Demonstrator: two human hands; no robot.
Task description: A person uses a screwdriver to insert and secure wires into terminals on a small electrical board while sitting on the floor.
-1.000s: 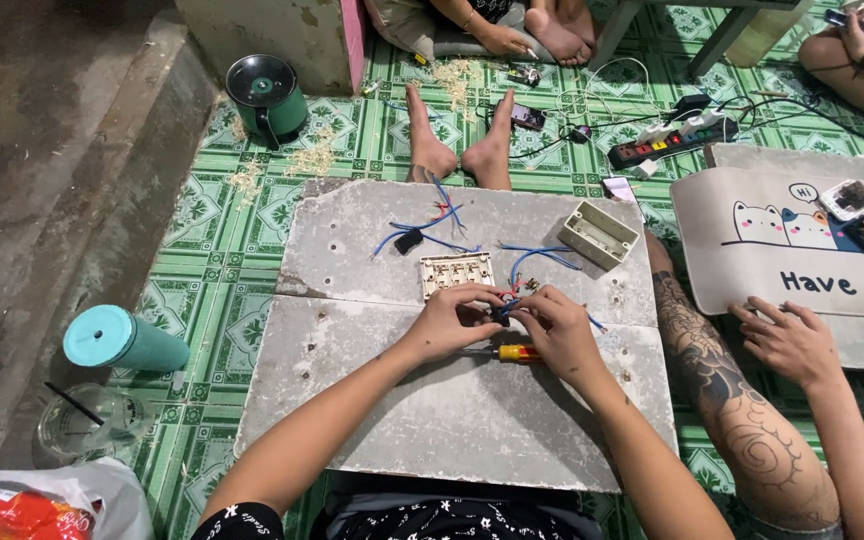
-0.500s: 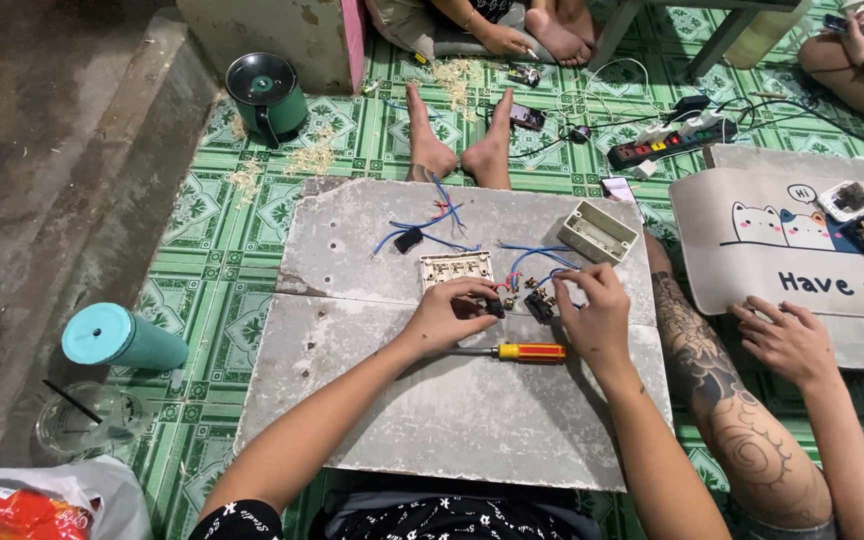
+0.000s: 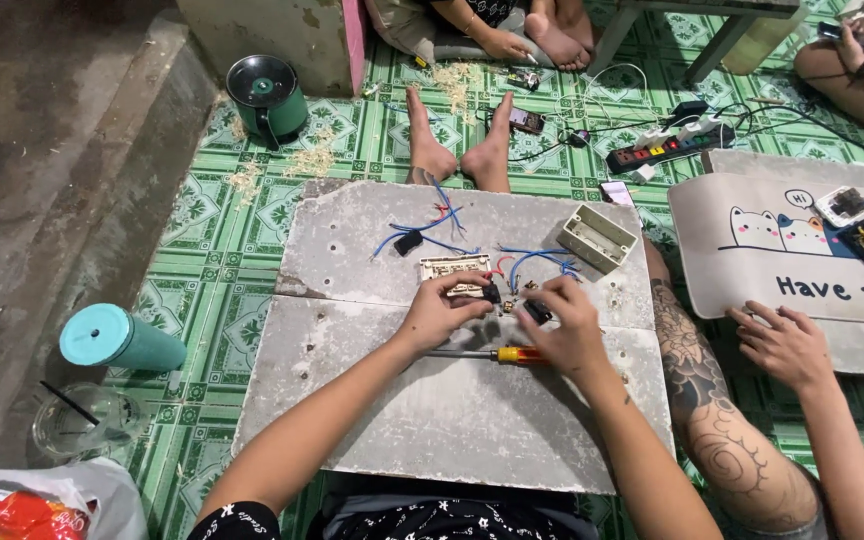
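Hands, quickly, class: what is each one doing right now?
Left hand: fingers pinched on a small black part.
Right hand: fingers closed on another black part.

A teal lidded plastic tumbler (image 3: 122, 340) lies at the near left beside a clear glass (image 3: 82, 422). Far left stands a dark green round pot (image 3: 267, 97); a multi-socket power strip (image 3: 667, 148) lies far right.

Both hands over grey board (image 3: 432, 430). Left hand (image 3: 437, 312) pinches small black part (image 3: 492, 293) w/ red wire, just beside beige switch plate (image 3: 454, 268). Right hand (image 3: 564, 325) grips another black part (image 3: 538, 311). Screwdriver (image 3: 487, 354), orange/yellow handle, lies flat under the hands. Beige box (image 3: 597, 238) + blue wires (image 3: 537, 260) behind. Teal cup (image 3: 122, 340) on floor, left.
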